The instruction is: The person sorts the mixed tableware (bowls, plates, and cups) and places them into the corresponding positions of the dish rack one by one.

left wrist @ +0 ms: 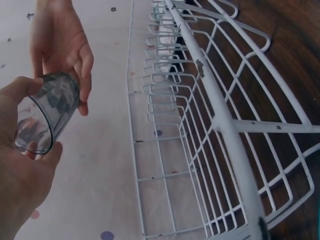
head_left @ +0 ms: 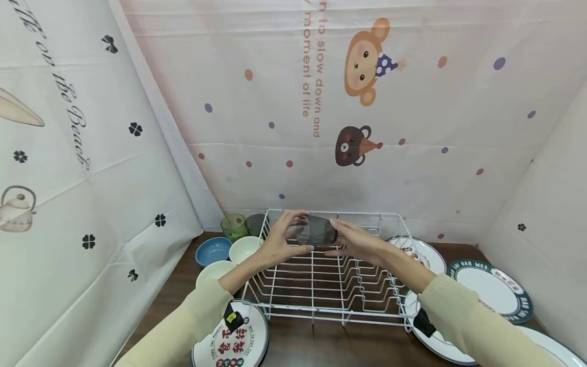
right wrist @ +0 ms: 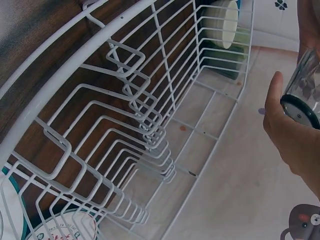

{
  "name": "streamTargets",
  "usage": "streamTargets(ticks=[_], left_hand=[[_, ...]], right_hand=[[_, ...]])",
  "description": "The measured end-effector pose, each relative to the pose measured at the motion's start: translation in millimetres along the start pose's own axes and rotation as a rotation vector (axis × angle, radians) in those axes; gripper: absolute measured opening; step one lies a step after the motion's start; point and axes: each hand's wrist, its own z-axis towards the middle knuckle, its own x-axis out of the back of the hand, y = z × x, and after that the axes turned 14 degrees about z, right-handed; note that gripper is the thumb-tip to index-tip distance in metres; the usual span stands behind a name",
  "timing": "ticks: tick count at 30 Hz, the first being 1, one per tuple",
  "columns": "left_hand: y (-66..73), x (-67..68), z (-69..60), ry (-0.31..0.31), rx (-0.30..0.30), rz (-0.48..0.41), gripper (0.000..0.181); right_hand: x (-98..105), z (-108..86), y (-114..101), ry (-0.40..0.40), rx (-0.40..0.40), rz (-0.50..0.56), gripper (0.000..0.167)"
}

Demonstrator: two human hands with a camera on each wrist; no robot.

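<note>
A dark transparent glass lies tilted on its side in the air above the white wire rack. The left hand grips its rim end, fingers and thumb curled round it, as the left wrist view also shows at the glass. At the base end is the right hand, its fingers against the glass. In the right wrist view the right hand lies beside the dark round base, with its thumb or a finger raised.
Left of the rack stand a green glass, a dark glass, a blue bowl and pale bowls. Plates lie at the front left and on the right. Printed cloth hangs behind.
</note>
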Motion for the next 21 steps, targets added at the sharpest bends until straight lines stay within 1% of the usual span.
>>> streamTargets(ticks=[5, 8, 14, 17, 19, 21], left_hand=[[-1.1, -1.0, 3.2, -0.016, 0.005, 0.040, 0.079], [-3.2, -1.1, 2.8, -0.023, 0.006, 0.086, 0.079], [-5.4, 0.0, 9.7, -0.049, -0.039, 0.182, 0.081], [-5.7, 2.5, 13.1, -0.075, -0.054, 0.211, 0.086], [-6.1, 4.7, 13.6, -0.097, -0.042, 0.207, 0.093], [-7.4, 7.3, 12.3, -0.118, -0.006, 0.183, 0.097]], right_hand=[[-0.7, 0.4, -2.5, 0.054, -0.024, 0.033, 0.063], [0.4, -0.3, -1.9, 0.056, -0.037, 0.074, 0.065], [3.9, -2.7, -2.0, 0.080, -0.015, 0.186, 0.064], [4.9, -3.2, -2.3, 0.094, 0.003, 0.200, 0.063], [5.2, -3.6, -3.3, 0.109, 0.017, 0.188, 0.062], [5.4, -4.7, -5.4, 0.132, 0.029, 0.179, 0.064]])
